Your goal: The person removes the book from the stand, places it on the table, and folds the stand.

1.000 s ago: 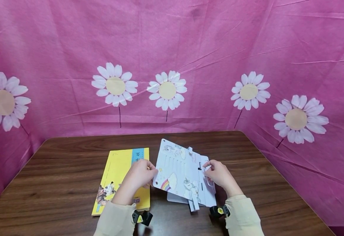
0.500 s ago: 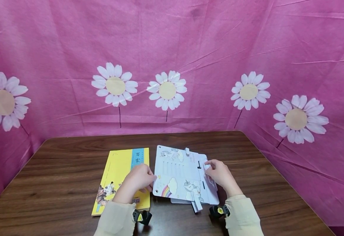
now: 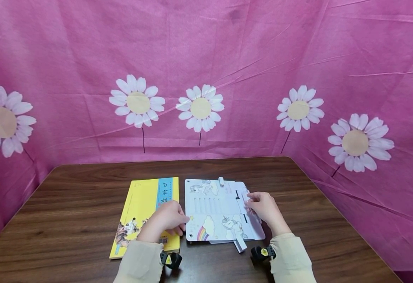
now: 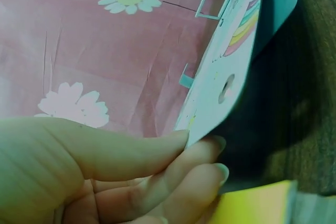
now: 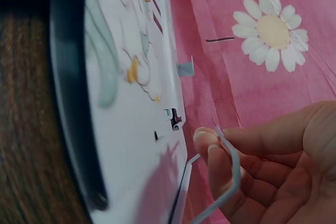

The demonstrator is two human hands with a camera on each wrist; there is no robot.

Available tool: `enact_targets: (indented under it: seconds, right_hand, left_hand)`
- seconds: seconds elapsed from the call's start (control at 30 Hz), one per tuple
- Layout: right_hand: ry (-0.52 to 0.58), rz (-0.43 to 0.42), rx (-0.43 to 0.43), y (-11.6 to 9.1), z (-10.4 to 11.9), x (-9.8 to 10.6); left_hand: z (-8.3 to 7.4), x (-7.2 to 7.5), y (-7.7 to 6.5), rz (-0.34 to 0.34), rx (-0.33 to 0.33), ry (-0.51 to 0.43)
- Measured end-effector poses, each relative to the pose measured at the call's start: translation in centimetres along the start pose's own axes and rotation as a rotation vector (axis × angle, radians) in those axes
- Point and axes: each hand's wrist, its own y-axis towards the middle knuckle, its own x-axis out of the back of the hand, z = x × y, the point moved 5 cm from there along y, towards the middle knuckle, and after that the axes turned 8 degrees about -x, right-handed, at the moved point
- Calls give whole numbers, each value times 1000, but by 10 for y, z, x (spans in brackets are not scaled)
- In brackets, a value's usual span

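Note:
A white folding book stand [image 3: 210,206] with unicorn and rainbow prints lies low over the table, its panel near flat. My left hand [image 3: 169,218] pinches the panel's left edge between thumb and fingers; in the left wrist view the thumb [image 4: 142,153] presses on the printed face. At the stand's right side my right hand [image 3: 264,206] pinches a white wire bracket [image 5: 231,177], seen in the right wrist view between thumb and fingertips. A white clip arm [image 3: 240,244] sticks out at the near edge. The stand's underside is mostly hidden.
A yellow book [image 3: 141,204] with a blue title strip lies left of the stand, partly under my left forearm. The brown wooden table [image 3: 75,220] ends at a pink flowered curtain [image 3: 242,59] behind and at the sides.
The stand's panel has come down from a tilt and turned straighter, its left edge lowering with my left hand. My right hand stays at the bracket, nearly still.

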Motion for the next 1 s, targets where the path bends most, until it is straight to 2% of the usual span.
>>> enact_targets:
  seconds: [0.13, 0.4, 0.57, 0.73, 1.0]
  right_hand:
    - [8, -19, -9, 0, -1, 1]
    - [31, -18, -21, 2, -4, 0]
    - [73, -22, -31, 5, -10, -1]
    - [112, 8, -39, 7, -13, -4]
    - [13, 39, -47, 10, -20, -13]
  left_hand:
    - [2, -3, 1, 22, 4, -16]
    - [3, -8, 3, 79, -19, 13]
    - [3, -9, 2, 85, -25, 21]
    - [6, -9, 2, 86, -24, 16]
    - [7, -9, 4, 94, -33, 3]
